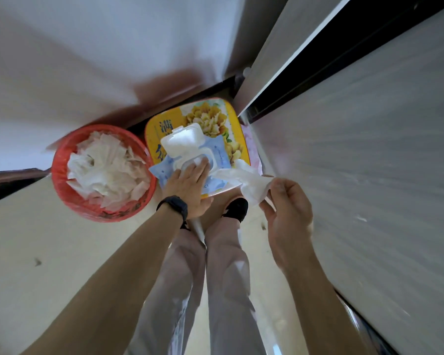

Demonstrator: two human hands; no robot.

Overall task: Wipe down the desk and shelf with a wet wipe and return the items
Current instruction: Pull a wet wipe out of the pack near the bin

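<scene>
Left hand (pixel 190 179) pressed flat on the open wipe pack (pixel 190 156) to steady it, right hand (pixel 287 213) pinching a fresh wipe (pixel 244 178) pulled clear, bin (pixel 62 180) alongside.

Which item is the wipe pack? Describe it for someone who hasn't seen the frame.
Find the red bin full of used white wipes on the floor; right of it sits a yellow floral tin. The wipe pack lies on that tin: pale blue soft packet, white flip lid open, left hand pressing it.
</scene>
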